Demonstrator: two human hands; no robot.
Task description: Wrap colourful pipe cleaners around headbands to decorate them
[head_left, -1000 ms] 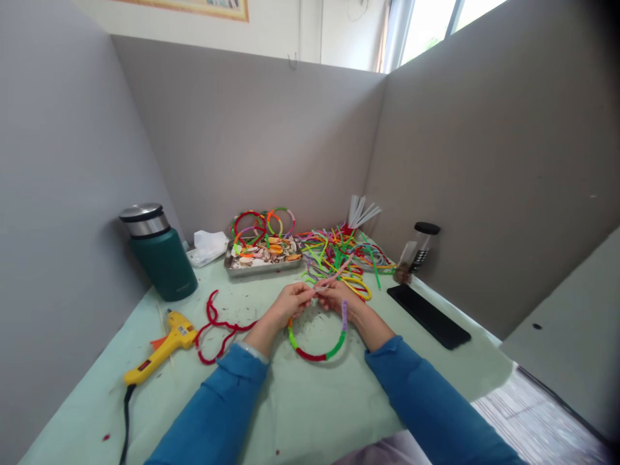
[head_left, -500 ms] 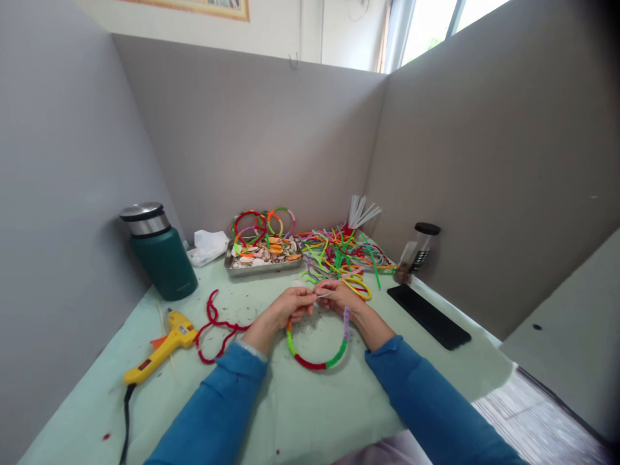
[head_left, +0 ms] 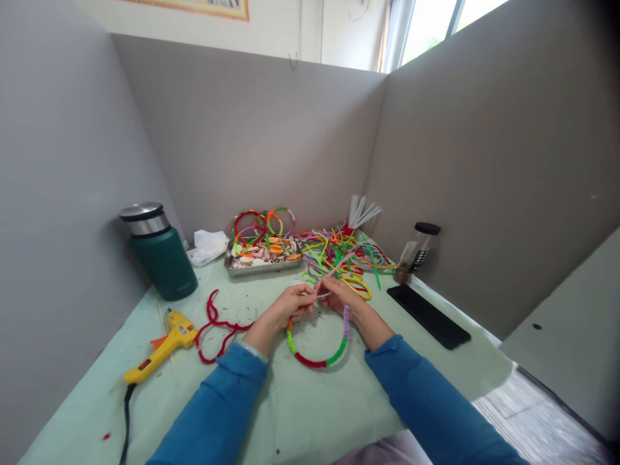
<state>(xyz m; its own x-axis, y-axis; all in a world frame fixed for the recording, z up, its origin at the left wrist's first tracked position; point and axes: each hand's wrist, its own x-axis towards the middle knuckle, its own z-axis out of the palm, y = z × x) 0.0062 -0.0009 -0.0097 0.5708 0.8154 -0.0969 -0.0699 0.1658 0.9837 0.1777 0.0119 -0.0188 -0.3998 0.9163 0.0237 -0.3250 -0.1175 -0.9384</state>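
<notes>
Clock centred on the hands, 12 away from wearer. Left hand [head_left: 293,305] and right hand [head_left: 339,297] close together, fingertips pinching pale pink strand [head_left: 335,268]; its tail angles toward 1. At 6, colour-banded hoop [head_left: 310,363], open at top: lilac end beside right wrist, orange end partly hidden by left hand. At 9, loose red strand [head_left: 220,323] on green-covered tabletop [head_left: 320,413]; beyond it, yellow glue gun [head_left: 162,349]. Toward 10, teal flask [head_left: 167,261], upright. At 11, metal tray [head_left: 264,271] of shells. At 1, tangled coloured stems [head_left: 334,248].
</notes>
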